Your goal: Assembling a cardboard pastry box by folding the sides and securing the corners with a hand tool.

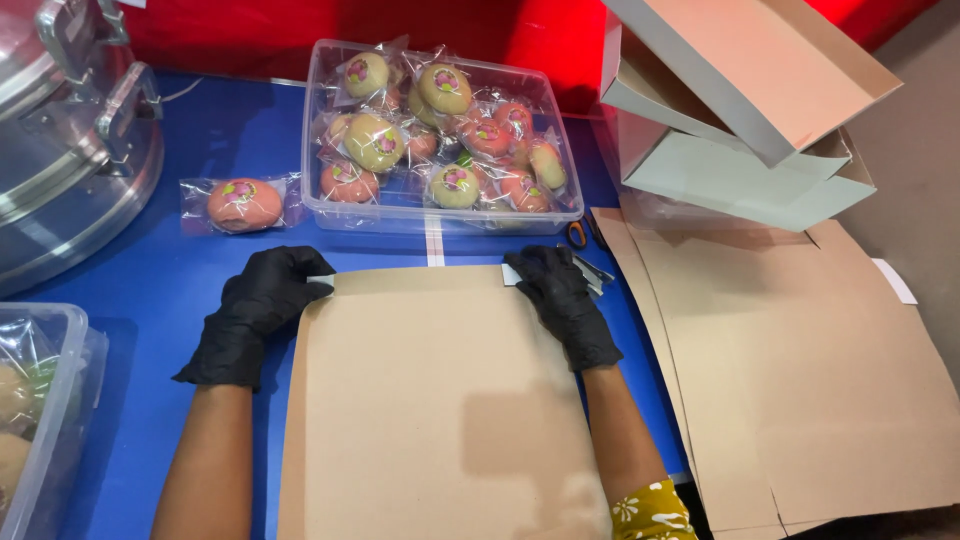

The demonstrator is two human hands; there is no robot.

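Note:
A flat brown cardboard box blank (pixel 430 400) lies on the blue table in front of me. My left hand (pixel 262 300), in a black glove, pinches the blank's far left corner flap. My right hand (pixel 562 295), also gloved, grips the far right corner flap. Just beyond the blank stands a clear plastic tub (pixel 440 215) filled with several wrapped round buns, pink and pale green. One wrapped pink bun (pixel 243 203) lies on the table left of the tub.
More flat cardboard blanks (pixel 810 380) lie at the right, with folded boxes (pixel 740 100) stacked above them. Scissors (pixel 580 233) rest by the tub. A large metal steamer pot (pixel 70 150) stands at far left, another clear tub (pixel 40 400) at lower left.

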